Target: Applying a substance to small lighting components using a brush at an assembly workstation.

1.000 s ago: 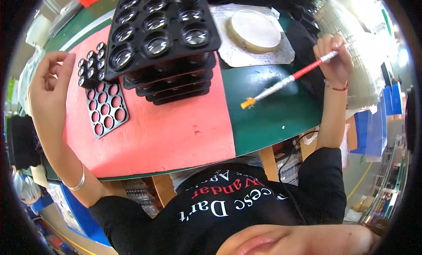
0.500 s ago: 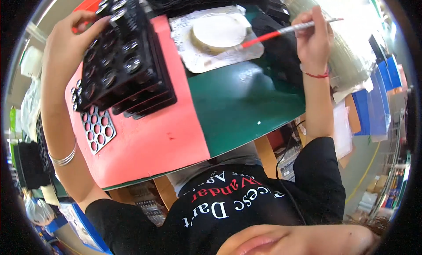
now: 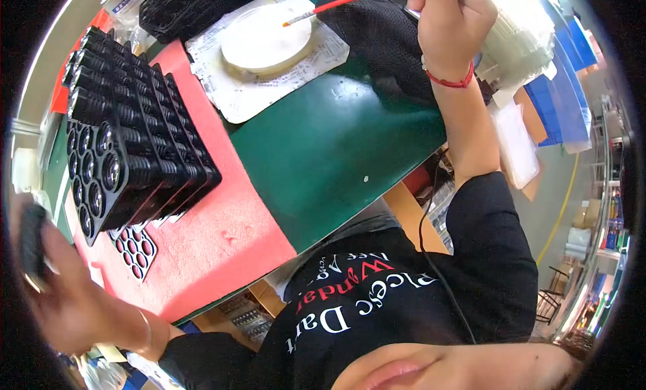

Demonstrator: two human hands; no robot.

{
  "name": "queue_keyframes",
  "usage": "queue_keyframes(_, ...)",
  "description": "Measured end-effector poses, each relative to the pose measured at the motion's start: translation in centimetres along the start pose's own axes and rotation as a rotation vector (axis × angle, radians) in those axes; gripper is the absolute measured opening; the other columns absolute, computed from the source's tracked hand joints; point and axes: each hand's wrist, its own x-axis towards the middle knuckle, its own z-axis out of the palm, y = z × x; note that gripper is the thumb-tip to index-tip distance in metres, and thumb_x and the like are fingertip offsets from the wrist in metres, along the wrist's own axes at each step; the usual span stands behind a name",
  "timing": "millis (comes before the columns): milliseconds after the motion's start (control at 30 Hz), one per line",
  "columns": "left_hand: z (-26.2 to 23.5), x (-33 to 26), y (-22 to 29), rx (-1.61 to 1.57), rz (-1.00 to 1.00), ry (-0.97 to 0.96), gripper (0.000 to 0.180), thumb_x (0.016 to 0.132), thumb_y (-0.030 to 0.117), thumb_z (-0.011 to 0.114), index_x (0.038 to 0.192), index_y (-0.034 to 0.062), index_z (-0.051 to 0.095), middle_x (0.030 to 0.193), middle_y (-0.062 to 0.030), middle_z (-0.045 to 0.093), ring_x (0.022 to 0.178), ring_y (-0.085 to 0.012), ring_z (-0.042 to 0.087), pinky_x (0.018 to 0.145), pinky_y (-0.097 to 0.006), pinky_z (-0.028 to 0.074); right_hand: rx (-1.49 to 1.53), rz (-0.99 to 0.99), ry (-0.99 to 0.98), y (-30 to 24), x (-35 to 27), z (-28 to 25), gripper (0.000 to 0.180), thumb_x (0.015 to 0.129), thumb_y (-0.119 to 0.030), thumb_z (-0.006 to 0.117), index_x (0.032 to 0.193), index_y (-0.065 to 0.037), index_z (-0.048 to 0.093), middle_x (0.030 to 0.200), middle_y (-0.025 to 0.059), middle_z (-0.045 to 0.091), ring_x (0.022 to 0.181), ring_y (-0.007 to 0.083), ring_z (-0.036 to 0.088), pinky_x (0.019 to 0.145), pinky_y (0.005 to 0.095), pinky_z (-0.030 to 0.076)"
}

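Note:
My right hand [image 3: 454, 27] grips a thin paintbrush [image 3: 336, 3] with a red and silver handle. The brush tip is over a round white disc [image 3: 262, 40] with a yellowish side; whether it touches, I cannot tell. Under the disc lies a printed white sheet [image 3: 239, 102]. At the far left, my left hand [image 3: 67, 302] is closed round a small black piece [image 3: 32, 245], blurred and partly cut by the picture's rim. Beside it stands a stack of black lens trays [image 3: 145, 154] with shiny round lenses showing on the near-left face.
The stack rests on a pink foam mat [image 3: 222, 249], by a flat grey plate with round holes [image 3: 136, 252]. The mat lies on a green table [image 3: 323, 154]. Behind are more black trays [image 3: 185, 10] and dark mesh cloth [image 3: 377, 47]. Blue bins [image 3: 548, 111] stand right.
My left hand has left the top of the stack and come down toward me with a black piece. The brush tip has moved further over the disc. My view has turned, and the stack appears tilted differently.

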Motion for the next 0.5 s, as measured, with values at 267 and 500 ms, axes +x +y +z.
queue_keyframes(267,4.8,-7.2,6.7,-0.969,0.166,-0.789,0.034,0.056,0.007,0.072,0.088,0.0004,0.062,0.082,-0.0111,0.064,0.065,-0.023,0.063,0.058,-0.029,0.052,-0.067,0.023,-0.066,0.3,-0.2,0.8,0.037,0.091,-0.029,0.052,0.068,-0.001,0.061,0.057,-0.0014,0.053,0.049,0.0021,0.042,0.045,0.017,0.03)
queue_keyframes(500,5.3,-8.7,6.4,-0.992,-0.026,-0.691,0.035,0.053,0.007,0.072,0.086,0.0028,0.062,0.08,-0.009,0.064,0.063,-0.0219,0.062,0.057,-0.028,0.05,-0.156,-0.037,-0.085,0.1,-0.5,0.7,0.038,0.092,-0.028,0.05,0.068,0.0,0.061,0.057,-0.0002,0.053,0.049,0.0029,0.043,0.045,0.0176,0.031)
